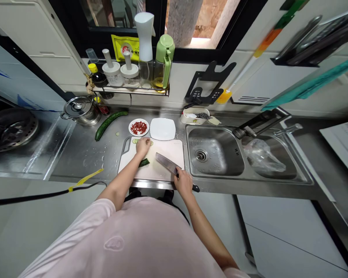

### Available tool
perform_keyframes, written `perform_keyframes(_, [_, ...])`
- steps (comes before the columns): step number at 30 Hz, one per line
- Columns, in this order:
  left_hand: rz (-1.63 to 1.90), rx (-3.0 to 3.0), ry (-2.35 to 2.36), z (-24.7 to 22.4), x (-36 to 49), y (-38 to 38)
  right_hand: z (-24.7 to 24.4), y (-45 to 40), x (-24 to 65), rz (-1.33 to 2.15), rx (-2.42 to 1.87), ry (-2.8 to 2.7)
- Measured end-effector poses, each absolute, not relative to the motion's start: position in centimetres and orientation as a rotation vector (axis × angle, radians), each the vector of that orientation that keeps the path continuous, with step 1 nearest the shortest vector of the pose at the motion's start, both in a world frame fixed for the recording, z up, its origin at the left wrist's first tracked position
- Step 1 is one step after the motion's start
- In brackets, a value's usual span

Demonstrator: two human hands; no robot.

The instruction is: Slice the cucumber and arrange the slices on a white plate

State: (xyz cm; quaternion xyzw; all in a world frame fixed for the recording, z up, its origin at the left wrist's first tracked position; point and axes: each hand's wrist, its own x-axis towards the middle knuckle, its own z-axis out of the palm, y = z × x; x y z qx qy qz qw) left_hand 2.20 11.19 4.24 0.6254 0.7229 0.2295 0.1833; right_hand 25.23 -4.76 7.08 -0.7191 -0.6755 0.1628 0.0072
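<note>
Short dark-green cucumber piece (144,162) is on the white plastic cutting board (174,148), left half, just beside your left wrist. Pale-green cucumber slices (135,141) sit at the board's far-left edge, next to your left fingers.

Your left hand (143,147) is over that edge of the board, fingers bent and bunched at the slices. Can't tell if it has hold of one.

Your right hand (184,181) is at the board's near-right corner, closed firmly around the black handle of a broad steel cleaver (166,163). Blade slants over the board toward far left; contact with the board unclear.

Progress, my read: partway. Some slices cut and grouped; the short piece is unsliced. Long dark-green whole cucumber (108,123) lies uncut, left of the board and beyond it. Chopped red pieces (139,127) are already on a round white plate (130,127), just past the board's far-left edge.

Further out: square white plate (162,129) just beyond the board's far edge, right of the round one. Stainless steel sink (220,148) right of the board. Lidded steel pot (82,112) far left of the board, past the whole cucumber.
</note>
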Motion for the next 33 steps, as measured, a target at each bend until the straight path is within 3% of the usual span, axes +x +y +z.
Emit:
perform_keyframes(7, [0.767,1.745,1.808,5.5,1.4,5.7,6.5,-3.7,25.4,0.802,-2.252,-1.9])
perform_keyframes(22, [0.232,1.978,1.803,6.0,-2.0,-1.1,6.5,-1.3,25.4,0.748,-2.465,-1.936])
perform_keyframes(33, [0.587,1.746,1.891,4.4,-3.8,0.4,6.5,-0.6,25.5,0.74,-2.551,-1.981])
